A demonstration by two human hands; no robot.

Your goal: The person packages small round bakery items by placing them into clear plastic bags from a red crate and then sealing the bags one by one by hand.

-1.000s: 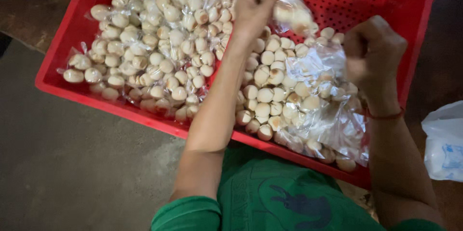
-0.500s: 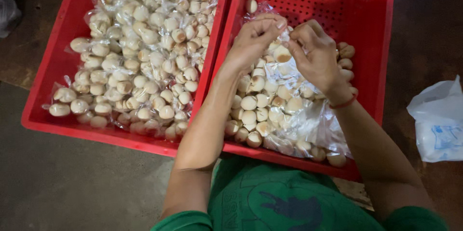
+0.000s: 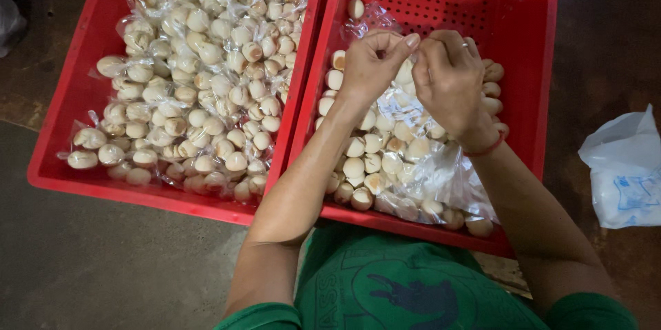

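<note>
Working over a red plastic crate on a dark floor, with the left hand and right hand raised together above a clear plastic bag of pale, rounded shell-like pieces. Pinching the gathered top of that bag between thumb and fingertips of the left hand, fingers curled tight on the film. Closing the right hand just beside it, knuckles up, fingers folded over the same bunch of plastic; how firmly that hand grips cannot be told from above. Lying in the near half of the right-hand crate, the bag spreads from beneath both wrists down to the crate's near wall, with the perforated red bottom bare beyond it. Wearing a thin red band on the right wrist and a green shirt with a dark printed figure, seen at the bottom edge. Sitting directly to the left, touching wall to wall, a second red crate heaped with many more sealed clear bags of the same pale pieces. Resting on the floor at far right, apart from the crates, a crumpled white plastic bag with blue print.
</note>
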